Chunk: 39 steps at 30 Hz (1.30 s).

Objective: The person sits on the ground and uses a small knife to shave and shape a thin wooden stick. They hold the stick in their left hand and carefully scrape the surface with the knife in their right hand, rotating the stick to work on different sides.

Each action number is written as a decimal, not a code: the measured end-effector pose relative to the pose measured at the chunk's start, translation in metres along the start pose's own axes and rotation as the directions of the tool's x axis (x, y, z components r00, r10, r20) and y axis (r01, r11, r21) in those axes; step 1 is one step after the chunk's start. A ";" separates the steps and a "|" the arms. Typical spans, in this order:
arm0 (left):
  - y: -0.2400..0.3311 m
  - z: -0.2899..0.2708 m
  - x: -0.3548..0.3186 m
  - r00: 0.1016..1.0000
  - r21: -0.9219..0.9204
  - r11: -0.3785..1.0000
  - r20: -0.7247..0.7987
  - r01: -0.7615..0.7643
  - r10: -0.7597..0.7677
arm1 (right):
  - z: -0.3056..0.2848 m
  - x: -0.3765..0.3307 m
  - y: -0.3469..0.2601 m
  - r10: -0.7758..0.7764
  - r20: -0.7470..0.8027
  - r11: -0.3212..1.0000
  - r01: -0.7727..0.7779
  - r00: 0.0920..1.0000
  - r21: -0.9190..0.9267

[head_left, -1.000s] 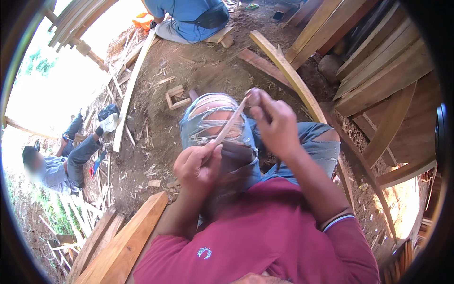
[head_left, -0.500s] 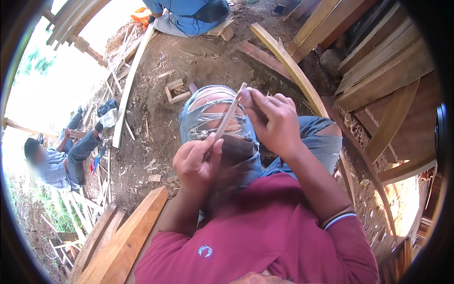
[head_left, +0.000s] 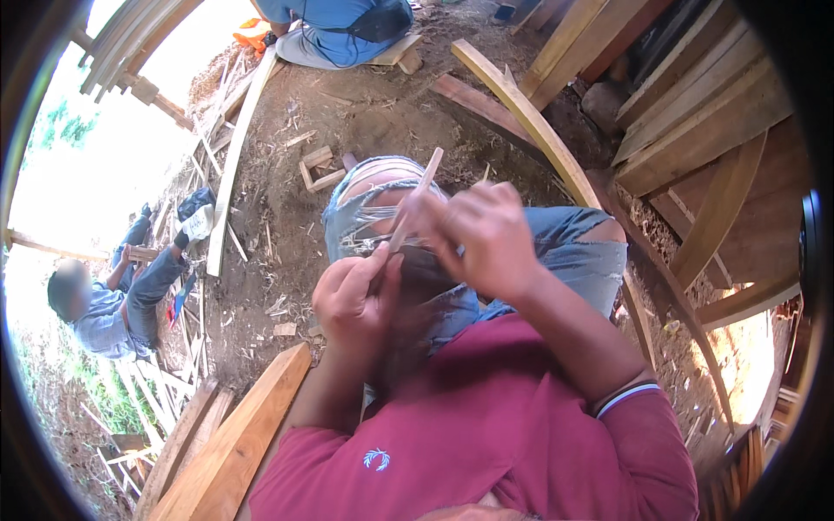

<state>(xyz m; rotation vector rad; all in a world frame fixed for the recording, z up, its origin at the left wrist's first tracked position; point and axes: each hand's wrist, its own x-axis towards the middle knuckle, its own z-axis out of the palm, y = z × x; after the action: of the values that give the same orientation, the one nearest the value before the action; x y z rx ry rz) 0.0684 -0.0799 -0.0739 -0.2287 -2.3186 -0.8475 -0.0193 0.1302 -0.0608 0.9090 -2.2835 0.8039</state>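
Fingers of both hands, left hand (head_left: 352,295) and right hand (head_left: 486,234), pinch one thin wooden stick (head_left: 415,201); two other people sit nearby.

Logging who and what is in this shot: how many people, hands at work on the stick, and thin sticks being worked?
People: 3 (wearer, seated person in grey, person in blue)
Working hands: 2 (left hand, right hand)
Thin wooden stick: 1
Total: 6
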 end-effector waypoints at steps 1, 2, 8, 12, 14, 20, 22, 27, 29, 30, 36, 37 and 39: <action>0.001 0.000 0.004 1.000 0.015 1.000 0.001 -0.009 0.009 | 0.003 0.001 0.014 0.126 -0.017 0.990 -0.126 0.992 -0.058; 0.002 0.001 0.005 1.000 0.018 1.000 0.008 -0.010 0.009 | 0.001 0.006 0.023 0.203 -0.064 0.974 -0.208 0.977 -0.089; -0.002 -0.004 -0.001 0.999 -0.007 1.000 0.042 0.020 -0.019 | 0.002 0.000 -0.002 -0.030 0.011 0.997 0.029 0.999 0.074; 0.000 0.002 0.008 1.000 0.006 1.000 0.016 -0.017 0.017 | 0.004 0.002 0.020 0.169 0.035 0.985 -0.168 0.985 -0.024; -0.002 0.003 0.004 1.000 0.006 1.000 0.012 -0.020 0.020 | 0.005 0.000 -0.011 0.016 0.017 0.991 -0.018 1.000 0.133; 0.003 -0.001 0.011 0.999 0.047 0.998 0.020 -0.036 0.035 | -0.002 0.006 0.024 0.159 0.039 0.986 -0.157 0.986 -0.057; -0.001 -0.003 0.005 0.999 0.066 0.997 0.031 -0.028 0.026 | -0.001 0.000 -0.008 0.019 0.063 0.995 -0.026 0.998 0.101; 0.008 -0.007 0.007 0.999 0.066 0.998 0.053 -0.010 0.007 | -0.001 0.004 0.024 0.209 0.037 0.968 -0.201 0.977 -0.152; 0.006 -0.006 0.010 0.999 0.062 0.998 0.050 -0.023 0.020 | -0.002 0.005 0.002 0.040 0.050 0.999 -0.040 0.998 0.001; 0.001 -0.006 0.006 0.998 0.050 0.998 0.052 -0.030 0.027 | -0.001 0.001 -0.011 -0.032 0.053 0.997 0.028 0.998 0.078; 0.005 -0.004 0.007 0.998 0.057 0.998 0.059 -0.031 0.028 | 0.000 0.010 0.019 0.138 -0.009 0.988 -0.138 0.990 -0.066; 0.005 -0.004 0.009 0.997 0.054 0.998 0.069 -0.032 0.028 | -0.002 0.009 0.006 0.058 0.005 0.998 -0.058 0.998 -0.003; 0.003 -0.008 0.006 0.997 0.066 0.997 0.072 -0.040 0.035 | 0.002 -0.003 -0.011 -0.098 0.021 0.983 0.094 0.995 0.161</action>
<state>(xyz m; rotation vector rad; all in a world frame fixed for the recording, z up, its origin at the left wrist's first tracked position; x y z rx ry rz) 0.0692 -0.0823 -0.0641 -0.2759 -2.3962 -0.7530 -0.0094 0.1240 -0.0605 1.1005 -2.2051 0.9470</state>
